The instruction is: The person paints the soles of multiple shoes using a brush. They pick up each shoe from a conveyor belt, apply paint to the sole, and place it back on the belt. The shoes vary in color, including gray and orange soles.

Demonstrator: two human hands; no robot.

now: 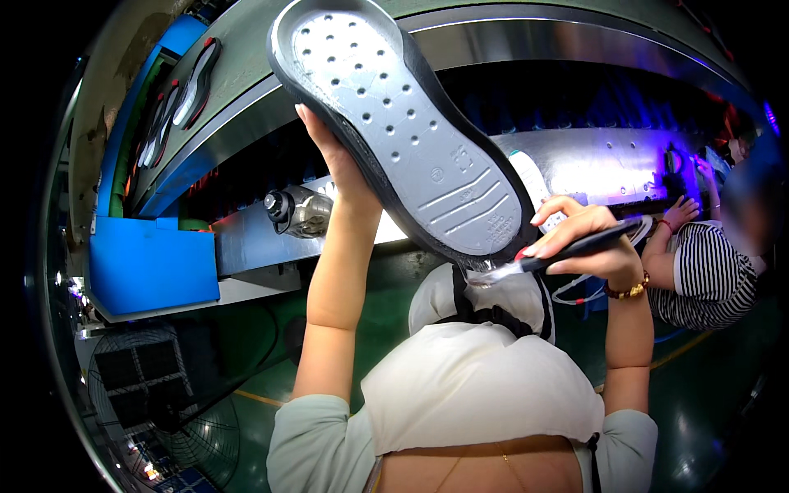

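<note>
A large shoe sole [411, 140] with a grey dimpled face and a black rim is held up at a slant in front of me. My left hand [335, 156] grips it by its left edge; most of those fingers are hidden behind it. Closed around the black handle of a brush [538, 261] is my right hand [596, 234]. The pale, clear-looking bristles are at the lower end of the sole, close against or touching its rim. Behind the right hand, another light-coloured sole [530, 177] lies partly hidden on the metal bench.
Several dark soles with red edges [196, 86] lie on the conveyor belt [246, 49] at the left. A clear bottle [304, 212] with a black lid lies on the bench. A blue box [154, 267] and a fan [156, 394] stand left. At right sits a co-worker in stripes [711, 267].
</note>
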